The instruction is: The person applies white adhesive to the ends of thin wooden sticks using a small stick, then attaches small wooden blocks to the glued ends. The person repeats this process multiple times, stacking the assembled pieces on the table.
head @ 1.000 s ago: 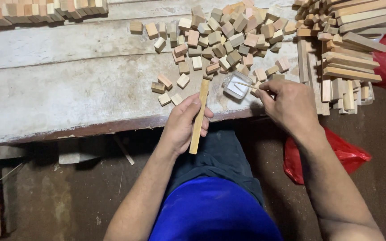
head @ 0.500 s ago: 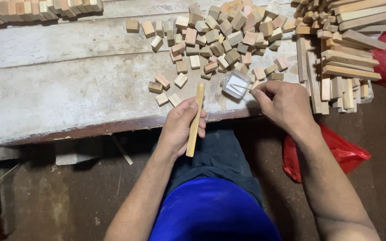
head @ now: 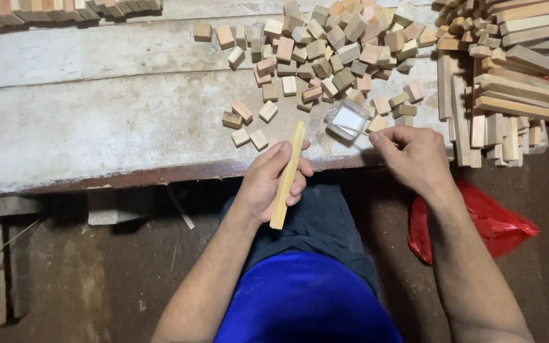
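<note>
My left hand [head: 269, 181] grips a long pale wooden stick [head: 288, 173], held upright over the bench's front edge. My right hand [head: 414, 157] pinches a thin applicator stick [head: 351, 129] whose tip rests in a small clear tub of white glue [head: 347, 119] on the bench. Just left of the wooden stick's top lie a few loose small wooden blocks [head: 250, 123].
A worn whitish wooden bench [head: 96, 127] carries a heap of small wooden blocks [head: 338, 44] at the back and stacked long wooden strips [head: 503, 89] at the right. More blocks line the back left [head: 58, 11]. A red plastic bag [head: 490, 222] lies on the floor.
The left hand has tilted the wooden stick slightly and brought it a little nearer the glue tub. The right hand stays at the tub with the applicator.
</note>
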